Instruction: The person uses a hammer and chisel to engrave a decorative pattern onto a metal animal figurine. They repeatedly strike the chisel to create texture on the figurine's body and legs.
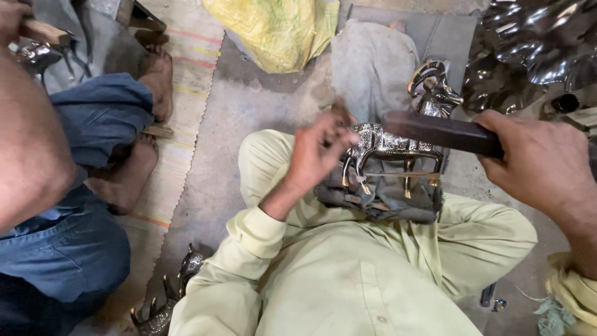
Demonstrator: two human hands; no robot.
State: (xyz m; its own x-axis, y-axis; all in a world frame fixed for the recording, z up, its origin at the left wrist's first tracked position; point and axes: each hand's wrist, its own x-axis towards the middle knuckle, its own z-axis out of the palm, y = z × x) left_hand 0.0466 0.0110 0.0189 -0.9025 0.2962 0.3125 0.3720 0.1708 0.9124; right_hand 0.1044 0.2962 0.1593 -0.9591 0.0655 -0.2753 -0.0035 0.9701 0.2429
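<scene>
One brass goat figurine point(388, 146) sits at centre frame on a padded dark cloth block point(379, 202) across our lap, body level, horns point(426, 74) at 1 o'clock, legs pointing down into the pad. Flank shows engraved pattern with bright and dark areas, so we judge surface work is well advanced; how much of the far side is done, we cannot tell.

Our left hand point(320, 152) is at 9 o'clock of the goat, fingers pinched shut around a small tool at the rump; tool is blurred, we cannot tell its kind. Our right hand point(541, 158) is at 3 o'clock, fingers wrapped tight on a dark wooden bar point(441, 130) held flat above the goat's back, not touching it.

Outward: grey cloth point(373, 65) at 12 o'clock, yellow sack point(280, 28) at 11, shiny pressed metal sheet point(535, 43) at 1–2. Second animal figurine point(168, 305) lies on the floor at 7 o'clock. Co-worker in blue trousers point(81, 186) sits at 9 o'clock, bare feet on a striped mat point(186, 74), their hand point(15, 18) closed on a wooden-handled tool at 10.
</scene>
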